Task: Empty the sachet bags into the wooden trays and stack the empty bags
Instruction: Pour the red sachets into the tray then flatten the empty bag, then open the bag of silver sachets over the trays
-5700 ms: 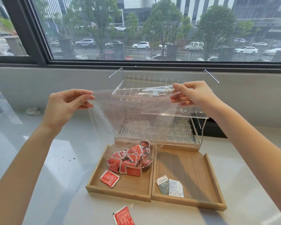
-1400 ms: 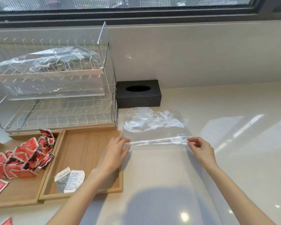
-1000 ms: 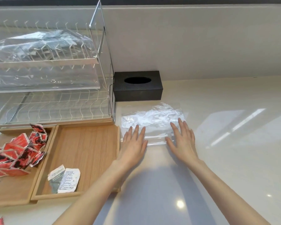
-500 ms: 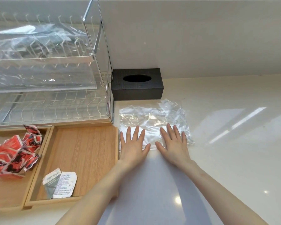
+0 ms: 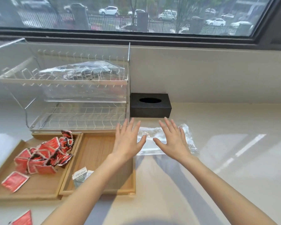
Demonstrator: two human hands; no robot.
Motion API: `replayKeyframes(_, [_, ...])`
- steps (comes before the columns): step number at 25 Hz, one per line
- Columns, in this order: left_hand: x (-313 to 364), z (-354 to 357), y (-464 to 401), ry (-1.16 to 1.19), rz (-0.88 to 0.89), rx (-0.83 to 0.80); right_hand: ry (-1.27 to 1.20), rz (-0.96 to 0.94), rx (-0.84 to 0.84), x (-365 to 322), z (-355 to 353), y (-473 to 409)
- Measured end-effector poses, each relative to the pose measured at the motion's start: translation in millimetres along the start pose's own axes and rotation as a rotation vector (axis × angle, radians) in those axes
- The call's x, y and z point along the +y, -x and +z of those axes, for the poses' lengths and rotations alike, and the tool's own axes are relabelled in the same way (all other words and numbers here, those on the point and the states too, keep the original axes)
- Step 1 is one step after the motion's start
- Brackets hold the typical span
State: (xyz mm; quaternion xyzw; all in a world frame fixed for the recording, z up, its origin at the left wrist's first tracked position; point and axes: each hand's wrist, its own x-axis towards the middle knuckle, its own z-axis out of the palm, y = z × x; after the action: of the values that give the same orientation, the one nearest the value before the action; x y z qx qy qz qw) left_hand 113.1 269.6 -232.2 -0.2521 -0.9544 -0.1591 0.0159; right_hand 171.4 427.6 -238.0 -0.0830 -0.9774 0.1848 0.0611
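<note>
— Hands?
— Left hand [image 5: 128, 142] and right hand [image 5: 173, 141] both flat, fingers spread, gripping nothing. Right over the empty bag [image 5: 187, 140], left at its left edge, partly above the right tray [image 5: 94, 151]. Touching the bag or hovering: cannot tell.
— Bag?
— Clear, flat on the counter [image 5: 234, 168], just in front of the black tissue box [image 5: 150, 105], right of the trays.
— Sachets?
— Red sachets [image 5: 42, 155] heaped in the left tray [image 5: 37, 187], one lying loose near its front. Another red one [image 5: 23, 219] on the counter at the bottom-left edge. Two pale packets [image 5: 80, 175] in the right tray.
— Rack?
— Wire rack [image 5: 75, 98] behind the trays, clear bags [image 5: 81, 70] on its top shelf
</note>
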Motion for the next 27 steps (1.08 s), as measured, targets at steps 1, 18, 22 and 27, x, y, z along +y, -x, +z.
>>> replayKeyframes(1, [-5, -12, 4, -0.012, 0.006, 0.027, -0.01, -0.021, 0.027, -10, -7, 0])
replayKeyframes(18, [-113, -188, -1, -0.035, 0.092, 0.399, -0.065, -0.226, 0.221, -148, -97, -54])
replayKeyframes(22, [-147, -210, -28, -0.152, 0.038, 0.302, 0.017, -0.269, 0.199, -169, -105, -86])
replayKeyframes(27, [-183, -214, -63, -0.229, -0.002, 0.162, 0.121, -0.278, 0.088, -193, -104, -133])
